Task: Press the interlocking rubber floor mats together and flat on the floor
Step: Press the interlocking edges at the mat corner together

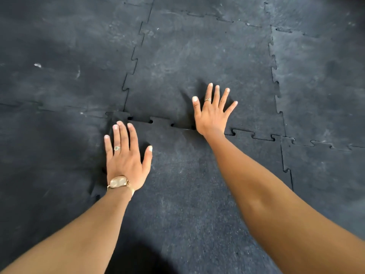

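We have both hands spread flat, palms down, gripping nothing: our left hand [126, 161], with a ring and a watch [118, 182], lies on the far left corner of the near mat [187, 194], and our right hand [212, 113] rests on the far mat [197, 62] with its heel at the seam [164, 123] between the two. Between our hands that toothed seam shows dark gaps, so the tabs there are not fully seated, while the surrounding mats lie joined all round.
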Action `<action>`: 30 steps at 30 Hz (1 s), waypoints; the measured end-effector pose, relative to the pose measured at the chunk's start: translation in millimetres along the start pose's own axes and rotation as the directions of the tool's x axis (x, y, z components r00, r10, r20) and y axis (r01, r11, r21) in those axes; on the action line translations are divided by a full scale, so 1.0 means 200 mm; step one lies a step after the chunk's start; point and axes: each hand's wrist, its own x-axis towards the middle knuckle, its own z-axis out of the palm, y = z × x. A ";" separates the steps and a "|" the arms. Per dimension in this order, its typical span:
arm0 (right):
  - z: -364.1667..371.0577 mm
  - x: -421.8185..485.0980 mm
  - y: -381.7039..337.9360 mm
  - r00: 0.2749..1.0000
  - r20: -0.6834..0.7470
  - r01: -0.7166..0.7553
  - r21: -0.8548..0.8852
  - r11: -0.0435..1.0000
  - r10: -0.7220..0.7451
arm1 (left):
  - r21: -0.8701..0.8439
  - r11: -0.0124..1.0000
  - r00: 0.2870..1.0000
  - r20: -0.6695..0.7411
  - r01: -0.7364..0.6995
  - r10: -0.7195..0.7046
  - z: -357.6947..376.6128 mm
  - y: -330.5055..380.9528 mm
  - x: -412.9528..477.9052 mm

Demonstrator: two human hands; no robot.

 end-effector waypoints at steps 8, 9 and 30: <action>-0.08 -0.03 -0.43 0.933 -0.331 0.231 0.239 0.943 -0.145 | -0.055 0.998 1.000 0.001 0.007 -0.007 0.02 -0.01 0.01; -0.04 -0.05 -0.48 0.942 -0.280 0.240 0.182 0.953 -0.184 | -0.058 0.998 1.000 -0.007 0.011 -0.011 0.02 -0.02 0.01; 0.07 -0.06 -0.49 0.988 0.121 0.098 -0.046 0.994 -0.092 | -0.109 0.878 0.885 0.080 0.465 -0.459 0.00 -0.35 -0.14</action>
